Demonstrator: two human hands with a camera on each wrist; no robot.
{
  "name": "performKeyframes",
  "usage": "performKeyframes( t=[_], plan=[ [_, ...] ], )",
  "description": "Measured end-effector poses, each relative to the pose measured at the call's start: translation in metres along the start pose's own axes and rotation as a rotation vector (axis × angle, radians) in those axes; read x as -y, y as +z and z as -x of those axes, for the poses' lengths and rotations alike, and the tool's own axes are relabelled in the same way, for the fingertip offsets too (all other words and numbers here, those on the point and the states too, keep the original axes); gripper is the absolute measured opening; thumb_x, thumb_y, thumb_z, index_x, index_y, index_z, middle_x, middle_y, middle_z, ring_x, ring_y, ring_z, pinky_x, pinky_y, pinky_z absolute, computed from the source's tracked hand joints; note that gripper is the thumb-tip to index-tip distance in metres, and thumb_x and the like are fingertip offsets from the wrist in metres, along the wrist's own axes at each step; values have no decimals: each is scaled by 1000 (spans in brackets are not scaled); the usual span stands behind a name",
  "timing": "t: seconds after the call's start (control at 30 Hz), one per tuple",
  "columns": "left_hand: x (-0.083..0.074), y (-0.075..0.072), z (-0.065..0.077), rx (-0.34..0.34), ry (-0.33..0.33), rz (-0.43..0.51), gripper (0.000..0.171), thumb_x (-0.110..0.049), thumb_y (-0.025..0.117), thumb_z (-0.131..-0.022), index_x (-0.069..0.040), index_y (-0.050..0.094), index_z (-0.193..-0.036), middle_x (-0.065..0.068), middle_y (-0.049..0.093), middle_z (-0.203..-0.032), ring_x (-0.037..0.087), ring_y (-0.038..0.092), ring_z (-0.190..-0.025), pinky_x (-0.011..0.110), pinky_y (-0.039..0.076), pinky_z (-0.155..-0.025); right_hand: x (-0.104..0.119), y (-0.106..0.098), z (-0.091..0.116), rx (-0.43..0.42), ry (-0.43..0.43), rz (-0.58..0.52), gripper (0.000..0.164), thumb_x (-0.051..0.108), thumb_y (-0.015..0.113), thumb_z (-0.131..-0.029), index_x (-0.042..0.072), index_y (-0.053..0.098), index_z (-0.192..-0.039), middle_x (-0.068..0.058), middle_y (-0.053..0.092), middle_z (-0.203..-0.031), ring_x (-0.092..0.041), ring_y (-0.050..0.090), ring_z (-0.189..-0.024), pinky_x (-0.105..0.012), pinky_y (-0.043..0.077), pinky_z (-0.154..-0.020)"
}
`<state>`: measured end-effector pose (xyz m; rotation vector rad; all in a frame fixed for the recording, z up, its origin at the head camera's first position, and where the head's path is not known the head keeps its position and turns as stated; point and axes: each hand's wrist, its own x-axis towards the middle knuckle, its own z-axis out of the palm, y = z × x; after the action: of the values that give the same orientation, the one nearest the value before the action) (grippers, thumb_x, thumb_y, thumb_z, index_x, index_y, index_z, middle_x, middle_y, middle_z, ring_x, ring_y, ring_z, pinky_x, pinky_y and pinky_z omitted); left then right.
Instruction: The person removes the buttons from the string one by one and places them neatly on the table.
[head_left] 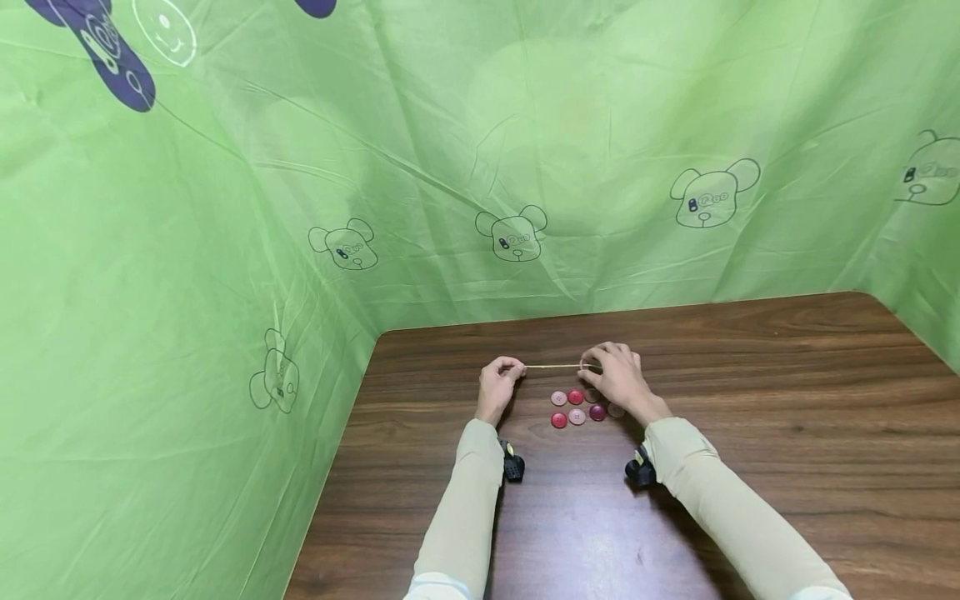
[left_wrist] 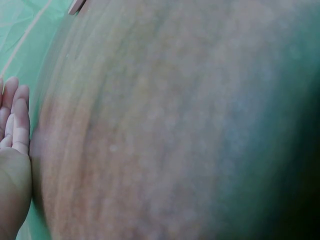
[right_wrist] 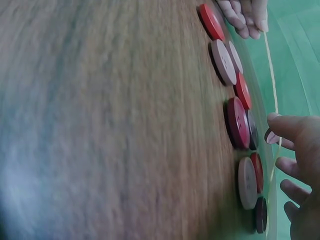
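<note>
My left hand point(head_left: 498, 387) pinches one end of a thin yellow string point(head_left: 551, 366) above the table. The string runs nearly straight to my right hand point(head_left: 618, 377). Between the thumb and a finger of that hand is a pink button point(right_wrist: 270, 136), which the string passes; whether it goes through a hole is too small to tell. In the left wrist view only part of the left hand shows, at the left edge. Two rows of buttons lie below the string, among them a red button point(head_left: 558, 420), a pale pink button point(head_left: 577, 417) and a dark red button point(head_left: 597, 412). The right hand partly hides others.
The brown wooden table point(head_left: 787, 392) stretches to both sides of the hands. Green printed cloth point(head_left: 435, 167) hangs behind it and at the sides. A black wrist camera point(head_left: 513, 463) sits at the left wrist, another black camera point(head_left: 641, 469) at the right.
</note>
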<state>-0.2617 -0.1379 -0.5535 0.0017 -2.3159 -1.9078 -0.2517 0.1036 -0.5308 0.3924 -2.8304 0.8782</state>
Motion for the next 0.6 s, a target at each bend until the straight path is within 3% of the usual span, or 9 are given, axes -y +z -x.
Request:
performKeyframes(
  t=[0.6],
  plan=[
    [1,-1,0,4,2,-7,9,-13,68,-88,-4,70,-88,18,72,-89,33,69,-86,22,49,-72,-19,-10,5,-18,20,11,28,31,69,-87,11,66,-107,-17,57,-123,-41,42,-118,-55,26,-95]
  ],
)
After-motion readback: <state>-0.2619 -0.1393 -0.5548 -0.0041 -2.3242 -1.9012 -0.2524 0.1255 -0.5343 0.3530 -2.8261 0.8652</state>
